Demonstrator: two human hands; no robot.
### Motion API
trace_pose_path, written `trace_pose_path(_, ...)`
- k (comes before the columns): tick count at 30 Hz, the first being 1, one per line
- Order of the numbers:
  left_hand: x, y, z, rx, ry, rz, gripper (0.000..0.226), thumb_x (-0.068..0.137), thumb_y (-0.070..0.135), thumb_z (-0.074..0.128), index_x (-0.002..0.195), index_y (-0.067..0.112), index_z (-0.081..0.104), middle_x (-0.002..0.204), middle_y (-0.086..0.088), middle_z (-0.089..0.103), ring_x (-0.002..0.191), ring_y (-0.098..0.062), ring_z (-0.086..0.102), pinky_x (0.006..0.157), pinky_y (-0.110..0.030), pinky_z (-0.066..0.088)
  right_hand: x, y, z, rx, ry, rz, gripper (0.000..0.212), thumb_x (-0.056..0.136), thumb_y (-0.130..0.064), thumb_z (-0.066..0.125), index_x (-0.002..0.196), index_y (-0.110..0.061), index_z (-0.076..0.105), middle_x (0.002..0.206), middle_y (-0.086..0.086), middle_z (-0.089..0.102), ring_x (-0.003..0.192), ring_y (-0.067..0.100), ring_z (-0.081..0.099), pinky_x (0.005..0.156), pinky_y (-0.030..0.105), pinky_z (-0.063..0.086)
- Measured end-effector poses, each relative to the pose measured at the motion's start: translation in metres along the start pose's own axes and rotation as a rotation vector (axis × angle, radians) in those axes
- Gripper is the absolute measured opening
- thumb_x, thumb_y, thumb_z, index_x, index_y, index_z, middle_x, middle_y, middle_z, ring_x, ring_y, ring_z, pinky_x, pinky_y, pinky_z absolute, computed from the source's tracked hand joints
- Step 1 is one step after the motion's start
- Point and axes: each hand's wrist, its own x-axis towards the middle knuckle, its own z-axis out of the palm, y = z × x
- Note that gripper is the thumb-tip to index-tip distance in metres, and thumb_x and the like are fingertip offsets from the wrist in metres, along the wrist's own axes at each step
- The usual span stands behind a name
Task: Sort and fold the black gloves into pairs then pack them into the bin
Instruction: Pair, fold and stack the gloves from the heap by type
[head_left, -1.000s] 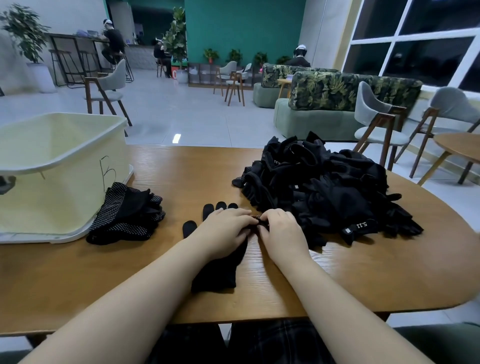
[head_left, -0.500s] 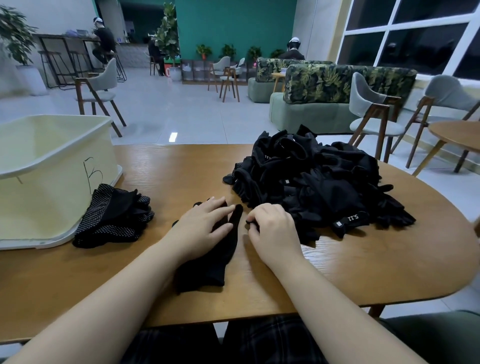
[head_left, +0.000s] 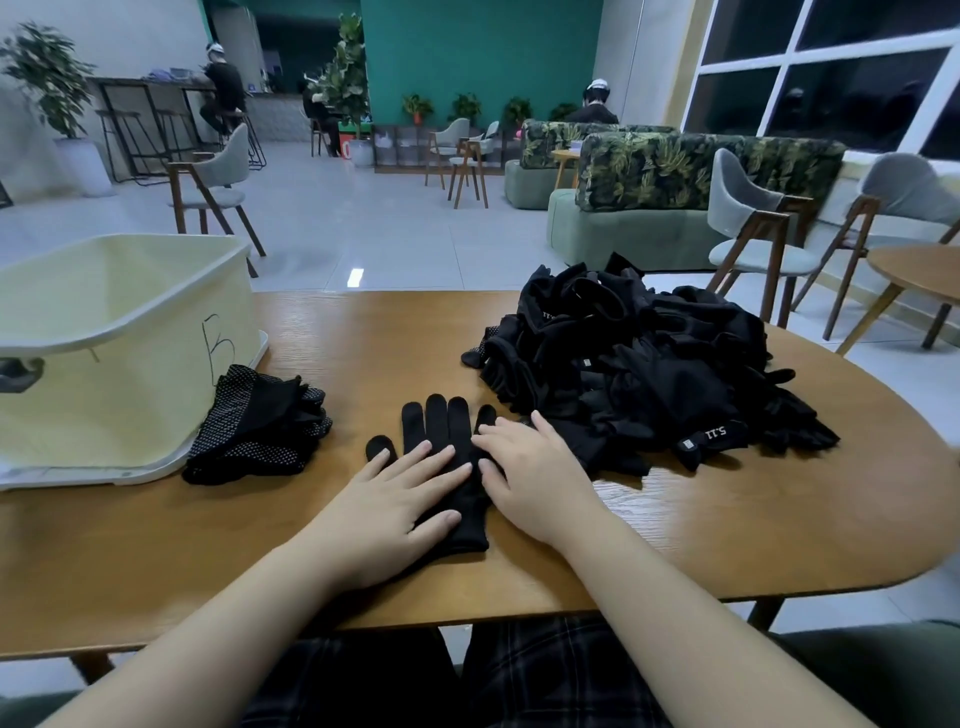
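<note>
A black glove (head_left: 441, 431) lies flat on the wooden table (head_left: 727, 525), fingers pointing away from me. My left hand (head_left: 395, 499) presses flat on its palm and cuff with straight fingers. My right hand (head_left: 530, 467) rests flat on its right side, fingers spread. A big heap of black gloves (head_left: 639, 369) sits just right of my hands. A folded stack of dotted black gloves (head_left: 260, 426) lies against the cream bin (head_left: 119, 332) at the left.
The bin stands on the table's left part and bears a handwritten letter. Chairs (head_left: 753, 234), a round side table (head_left: 924, 275) and a green sofa (head_left: 675, 192) stand beyond the table. People sit far back in the room.
Both hands went from pinching the glove near the heap to lying flat on it. The glove now lies spread out with all its fingers straight.
</note>
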Motion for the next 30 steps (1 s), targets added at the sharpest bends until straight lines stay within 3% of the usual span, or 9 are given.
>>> trace_pose_path(3, -0.001, 0.005, 0.001, -0.012, 0.013, -0.025, 0.091, 0.061, 0.078, -0.018, 0.146, 0.05, 0.003, 0.154, 0.022, -0.009, 0.14, 0.001, -0.018, 0.115, -0.03, -0.011, -0.008, 0.013, -0.007, 0.027, 0.254, 0.075, 0.026, 0.086, -0.013, 0.053, 0.103, -0.013, 0.072, 0.114, 0.002, 0.068, 0.12, 0.022, 0.057, 0.111, 0.041, 0.023)
trace_pose_path(8, -0.003, 0.006, -0.001, -0.016, 0.002, -0.021, 0.086, 0.064, 0.078, -0.014, 0.145, 0.052, 0.003, 0.155, 0.022, -0.009, 0.141, 0.001, -0.017, 0.116, -0.03, -0.01, -0.032, 0.043, -0.027, 0.036, 0.451, 0.368, 0.023, 0.085, -0.002, 0.06, 0.105, -0.008, 0.071, 0.124, 0.009, 0.061, 0.128, 0.027, 0.047, 0.112, 0.05, 0.031)
trace_pose_path(10, -0.003, 0.006, -0.002, -0.019, -0.003, -0.024, 0.083, 0.066, 0.076, -0.011, 0.144, 0.053, 0.003, 0.155, 0.022, -0.009, 0.141, 0.002, -0.018, 0.116, -0.03, -0.01, -0.04, 0.055, -0.034, -0.002, 0.411, 0.475, 0.027, 0.088, -0.007, 0.057, 0.113, -0.01, 0.068, 0.135, 0.011, 0.054, 0.135, 0.028, 0.037, 0.114, 0.049, 0.027)
trace_pose_path(13, -0.003, 0.006, -0.002, -0.025, -0.005, -0.022, 0.082, 0.067, 0.076, -0.011, 0.144, 0.054, 0.004, 0.155, 0.023, -0.008, 0.14, 0.003, -0.018, 0.116, -0.03, -0.011, -0.047, 0.07, -0.041, -0.022, 0.215, 0.628, 0.038, 0.096, -0.026, 0.048, 0.134, -0.019, 0.054, 0.153, 0.005, 0.031, 0.145, 0.022, 0.015, 0.119, 0.042, 0.01)
trace_pose_path(16, -0.003, 0.007, -0.004, -0.028, -0.013, -0.023, 0.079, 0.068, 0.075, -0.009, 0.144, 0.054, 0.004, 0.155, 0.024, -0.009, 0.14, 0.003, -0.019, 0.116, -0.029, -0.011, -0.049, 0.079, -0.043, -0.017, 0.088, 0.713, 0.045, 0.1, -0.038, 0.038, 0.141, -0.023, 0.044, 0.157, 0.0, 0.023, 0.146, 0.019, 0.01, 0.119, 0.043, 0.004)
trace_pose_path(19, -0.004, 0.007, -0.005, -0.031, -0.013, -0.025, 0.078, 0.069, 0.075, -0.008, 0.143, 0.056, 0.003, 0.154, 0.024, -0.009, 0.14, 0.004, -0.019, 0.116, -0.029, -0.011, -0.045, 0.077, -0.044, -0.012, 0.176, 0.674, 0.037, 0.099, -0.031, 0.042, 0.13, -0.017, 0.056, 0.15, 0.003, 0.036, 0.143, 0.021, 0.021, 0.119, 0.045, 0.009)
trace_pose_path(22, -0.003, 0.006, -0.003, -0.035, -0.005, -0.021, 0.083, 0.064, 0.079, -0.014, 0.142, 0.056, 0.003, 0.154, 0.025, -0.009, 0.139, 0.005, -0.019, 0.116, -0.029, -0.011, -0.032, 0.068, -0.044, -0.012, 0.289, 0.516, 0.029, 0.094, -0.021, 0.053, 0.119, -0.012, 0.064, 0.141, 0.007, 0.048, 0.137, 0.024, 0.033, 0.117, 0.047, 0.016)
trace_pose_path(30, -0.002, -0.001, 0.003, -0.162, 0.131, -0.048, 0.09, 0.063, 0.089, -0.011, 0.14, 0.055, 0.02, 0.152, 0.029, 0.006, 0.138, 0.011, -0.009, 0.115, -0.022, -0.007, 0.028, 0.034, -0.045, -0.023, 0.154, 0.227, 0.038, 0.095, -0.024, 0.051, 0.132, -0.017, 0.055, 0.145, 0.004, 0.044, 0.14, 0.02, 0.029, 0.115, 0.04, 0.016)
